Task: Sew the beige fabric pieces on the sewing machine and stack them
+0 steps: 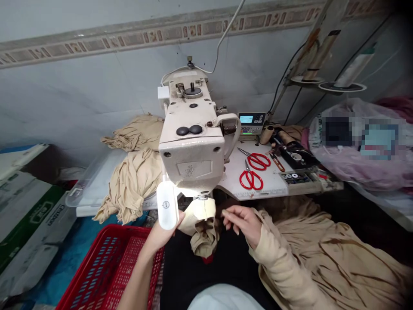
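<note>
1. At the far left, cardboard boxes are stacked beside the surface, and a red basket is seen below and to their right, by the person's left arm.
2. On the left part of the surface a pile of beige cloth is heaped, and part of it hangs over the front edge.
3. Just right of the pile, the left hand is raised to the beige piece. Its fingers are largely hidden behind a white lamp fixed to the machine head, so how far they are closed cannot be told, though the piece's left side is touched.
4. The beige piece is set under the needle of the sewing machine, at the front edge of the surface, with its lower part drooping in folds.
5. Just right of the piece, the right hand is held with its fingers loosely curled and pointed leftward. Nothing is visibly gripped, and a narrow gap is left to the cloth.
6. Behind that hand, two pairs of red scissors are laid on the surface, with a control panel farther back.
7. Farther right, a plastic bag is piled, and loose beige cloth is spread over the person's lap.
</note>
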A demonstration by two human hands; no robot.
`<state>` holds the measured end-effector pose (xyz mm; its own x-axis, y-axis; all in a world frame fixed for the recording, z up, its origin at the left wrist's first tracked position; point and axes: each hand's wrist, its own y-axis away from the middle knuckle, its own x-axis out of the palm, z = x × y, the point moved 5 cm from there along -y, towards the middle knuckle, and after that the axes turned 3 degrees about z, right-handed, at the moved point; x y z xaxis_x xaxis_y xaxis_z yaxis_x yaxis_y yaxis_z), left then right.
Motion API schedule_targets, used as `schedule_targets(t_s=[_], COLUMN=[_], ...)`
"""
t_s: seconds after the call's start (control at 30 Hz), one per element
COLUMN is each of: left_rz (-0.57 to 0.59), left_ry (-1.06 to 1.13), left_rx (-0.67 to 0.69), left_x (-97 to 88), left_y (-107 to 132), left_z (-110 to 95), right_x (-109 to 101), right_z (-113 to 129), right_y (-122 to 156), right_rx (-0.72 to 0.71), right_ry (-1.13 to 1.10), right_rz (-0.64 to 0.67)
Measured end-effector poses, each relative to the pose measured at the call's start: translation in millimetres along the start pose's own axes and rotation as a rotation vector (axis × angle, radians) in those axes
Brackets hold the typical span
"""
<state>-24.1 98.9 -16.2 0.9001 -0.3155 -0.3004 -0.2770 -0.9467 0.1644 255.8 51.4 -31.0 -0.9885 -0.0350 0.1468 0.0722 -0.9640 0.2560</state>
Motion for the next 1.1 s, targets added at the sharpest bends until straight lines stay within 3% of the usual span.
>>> schedule_targets(t_s=[0.07,0.17,0.27,0.33,0.4,0.5,0.57,0.6,0.67,0.77,0.93,1.0,1.1], left_rz=[-0.049,-0.244,-0.298,-0.192,0.018,0.462,0.657,0.675,0.565,0.432,0.766,0.761,0.608], left_ry=[0.009,0.11,0.236,0.263,0.236,0.184,0.197,0.213,0.204,0.043,-0.1,-0.086,-0.044], left_rx=[-0.01,0.061,0.047,-0.022,-0.065,0.045,0.152,0.186,0.208,0.215,0.241,0.245,0.209], left_x=[-15.1,-32.2,-25.3,-9.7,7.9,28.4,32.0,31.3,29.4,42.5,84.2,82.7,69.4], left_y=[1.8,4.0,10.0,16.0,23.3,36.8,43.6,43.9,38.6,30.4,33.0,32.5,28.8], left_z=[2.6,-1.5,-1.2,0.8,-0.8,-17.7,-32.6,-39.0,-47.6,-53.8,-53.6,-53.8,-52.1], right_x=[13.1,32.6,48.6,58.0,64.7,68.7,70.1,70.7,69.8,65.4,52.9,44.5,32.4], right_z=[-7.4,-20.0,-18.2,-6.2,9.4,26.0,26.2,23.9,19.2,18.7,22.5,24.5,24.2], right_y=[7.9,15.1,20.8,26.1,32.6,41.1,45.2,47.0,48.7,45.7,40.4,38.6,34.4], right_rx=[0.064,0.113,0.061,-0.017,-0.096,-0.119,-0.02,0.047,0.127,0.063,-0.09,-0.148,-0.177], right_ry=[0.031,0.053,0.086,0.107,0.07,-0.021,-0.042,-0.032,0.045,0.275,0.567,0.599,0.506], right_rz=[0.1,0.174,0.172,0.189,0.227,0.325,0.433,0.491,0.555,0.548,0.594,0.58,0.465])
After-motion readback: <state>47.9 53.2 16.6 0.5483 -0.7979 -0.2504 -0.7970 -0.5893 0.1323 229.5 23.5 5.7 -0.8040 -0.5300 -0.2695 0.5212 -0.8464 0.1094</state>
